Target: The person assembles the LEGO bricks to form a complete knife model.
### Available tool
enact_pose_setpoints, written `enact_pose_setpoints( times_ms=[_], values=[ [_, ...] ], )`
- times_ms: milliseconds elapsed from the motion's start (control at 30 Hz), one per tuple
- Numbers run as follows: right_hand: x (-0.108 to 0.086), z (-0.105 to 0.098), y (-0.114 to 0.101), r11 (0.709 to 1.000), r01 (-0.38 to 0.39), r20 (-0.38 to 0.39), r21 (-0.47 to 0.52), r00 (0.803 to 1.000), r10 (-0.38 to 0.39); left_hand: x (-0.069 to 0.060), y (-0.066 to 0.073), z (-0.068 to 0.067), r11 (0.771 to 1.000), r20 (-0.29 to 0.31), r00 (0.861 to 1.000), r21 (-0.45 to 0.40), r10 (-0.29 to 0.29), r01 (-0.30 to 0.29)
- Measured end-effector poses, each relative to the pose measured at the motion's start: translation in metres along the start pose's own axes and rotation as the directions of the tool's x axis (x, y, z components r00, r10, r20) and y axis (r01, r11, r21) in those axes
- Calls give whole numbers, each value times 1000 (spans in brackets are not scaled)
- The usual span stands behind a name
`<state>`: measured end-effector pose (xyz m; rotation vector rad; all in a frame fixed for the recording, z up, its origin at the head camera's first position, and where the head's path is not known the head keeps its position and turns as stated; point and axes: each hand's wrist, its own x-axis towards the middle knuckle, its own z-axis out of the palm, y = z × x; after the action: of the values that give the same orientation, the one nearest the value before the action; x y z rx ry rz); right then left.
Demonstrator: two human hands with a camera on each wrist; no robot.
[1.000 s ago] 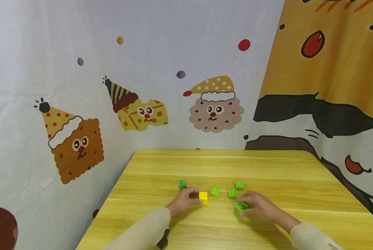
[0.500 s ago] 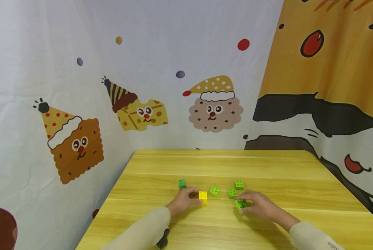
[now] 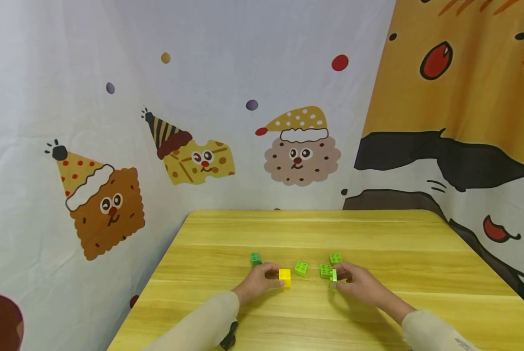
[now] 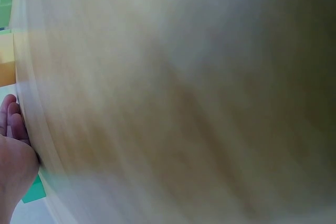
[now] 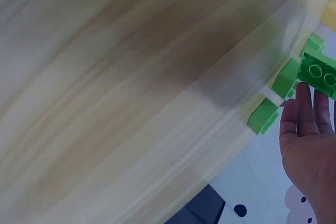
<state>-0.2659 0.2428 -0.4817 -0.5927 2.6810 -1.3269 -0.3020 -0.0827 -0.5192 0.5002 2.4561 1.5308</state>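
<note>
At the left hangs a softly creased white cloth [image 3: 218, 53], printed with flat shapes, among them a scallop-edged brown biscuit [image 3: 110, 219]. In front stands a smooth table [image 3: 305, 231] with long, streaked yellow wood grain and rounded far corners. The first piece on it is a dark green block [image 3: 255, 258], studded on top, its near end hidden by the left hand [image 3: 259, 279]. From a matte cream sleeve [image 3: 200, 319], that hand pinches the left side of a yellow block [image 3: 285, 277], boxy and smooth-faced, thumb at its front corner and fingers behind. Next lies a lime block [image 3: 301, 268], squarish with four round studs and slightly turned. Further right sit two more four-stud cubes of glossy plastic: a nearer green block [image 3: 325, 271] and a farther green block [image 3: 335, 258]. Just beside the nearer one, the right hand [image 3: 360, 282] pinches a light green brick [image 3: 334, 276] between thumb and fingers, tipped on edge, its hollow underside with round tubes facing the palm
</note>
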Motion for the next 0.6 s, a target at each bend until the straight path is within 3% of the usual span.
enact_pose_setpoints(
  times_ms=[167,367,600],
  values=[
    [10,13,-7,980,-8,-43,200,999,17,0,-1,-1,1000,6,1000,-10,3,-3],
    [25,34,-25,944,-21,-68,328,997,46,0,-3,-2,1000,9,1000,-14,21,-21],
    [41,54,-39,874,-44,-46,485,996,76,2,-4,0,999,11,999,-24,34,-34]
  ],
)
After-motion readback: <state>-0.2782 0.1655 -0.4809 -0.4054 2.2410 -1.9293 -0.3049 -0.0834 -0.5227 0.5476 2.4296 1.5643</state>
